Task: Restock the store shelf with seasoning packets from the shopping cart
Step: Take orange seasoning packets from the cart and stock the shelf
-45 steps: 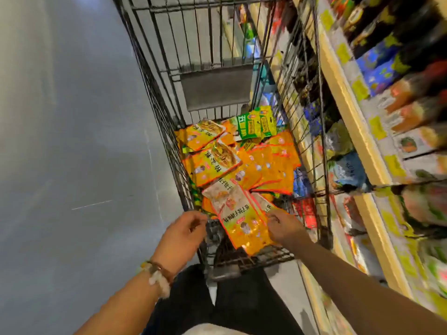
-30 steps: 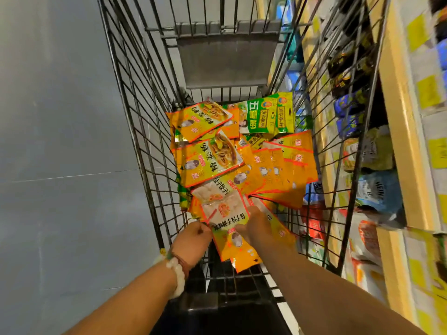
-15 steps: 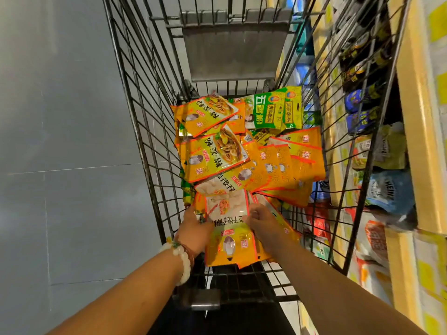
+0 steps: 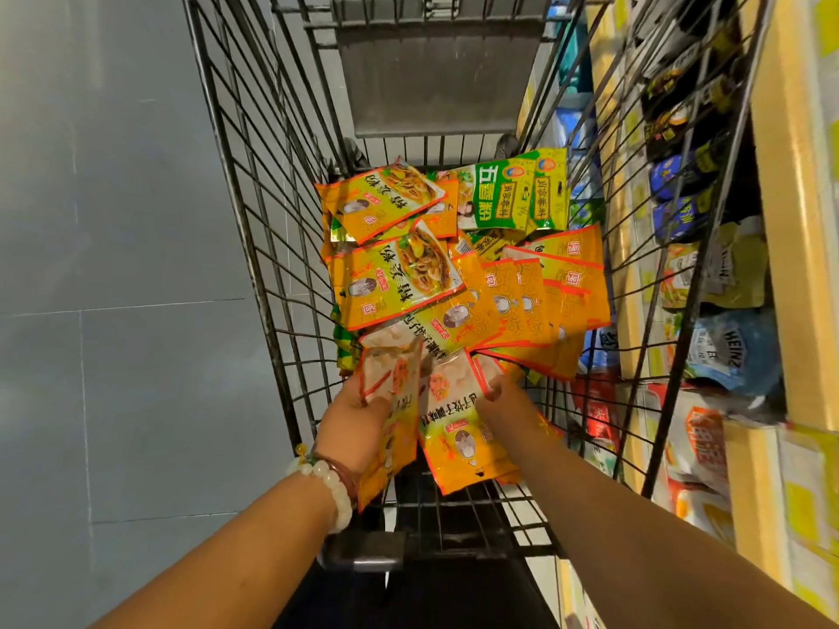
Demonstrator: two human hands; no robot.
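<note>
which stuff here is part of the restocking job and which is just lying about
Job: orange seasoning packets, green seasoning packets, black wire shopping cart, wooden store shelf, left hand, right hand.
Lying about: Heinz pouch, grey tiled floor.

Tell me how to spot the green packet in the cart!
Look inside the wire shopping cart, at the pile of seasoning packets. At its far end, toward the right wall, lies the green packet. Its neighbours are mostly orange; this one is bright green with big white characters.

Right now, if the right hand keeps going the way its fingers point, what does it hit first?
Probably the fanned orange seasoning packets lying just beyond the right hand, which already grips a packet with dumpling print. Depth is unclear, so it might pass just above them toward the green packets.
</note>
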